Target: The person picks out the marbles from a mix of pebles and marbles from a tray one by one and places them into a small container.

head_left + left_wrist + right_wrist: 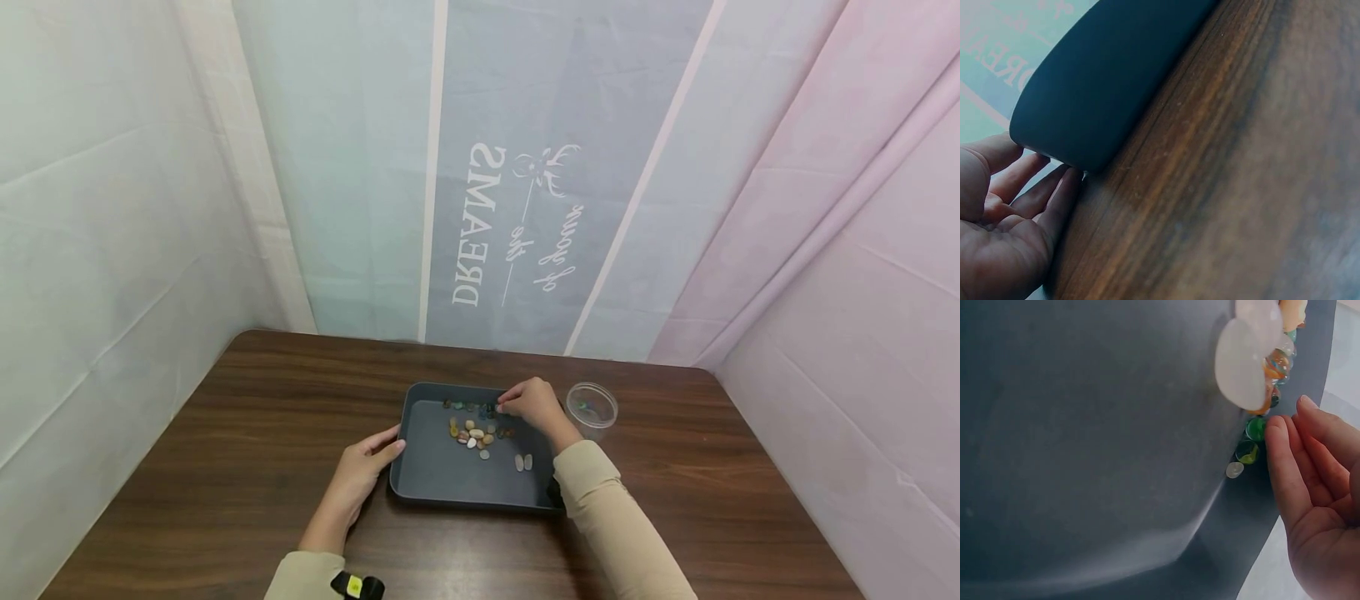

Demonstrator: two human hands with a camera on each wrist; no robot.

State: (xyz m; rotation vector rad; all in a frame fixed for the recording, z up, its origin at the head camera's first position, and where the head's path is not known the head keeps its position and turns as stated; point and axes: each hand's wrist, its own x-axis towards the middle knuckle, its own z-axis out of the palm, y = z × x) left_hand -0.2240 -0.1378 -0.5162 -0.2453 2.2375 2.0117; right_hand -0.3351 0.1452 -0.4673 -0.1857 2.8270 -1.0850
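Note:
A dark grey tray (431, 479) lies on the wooden table, holding glass marbles and smooth stones. At its left side, my left hand (358, 472) holds the rim with the thumb; in the left wrist view its other fingertips meet the outer wall low down. My right hand (534, 406) reaches over the tray's far right part. In the right wrist view its fingertip touches or nearly touches a green marble (1255, 429), and the thumb stands apart with nothing visible between. A second green marble (1247, 452) and a small clear piece (1234, 470) sit beside it.
A clear round container (592, 406) with a little green and blue inside stands right of the tray. Pale and brown stones (476, 434) cluster mid-tray; two whitish oval stones (523, 462) lie nearer its right side. Curtains (360, 208) hang behind the table.

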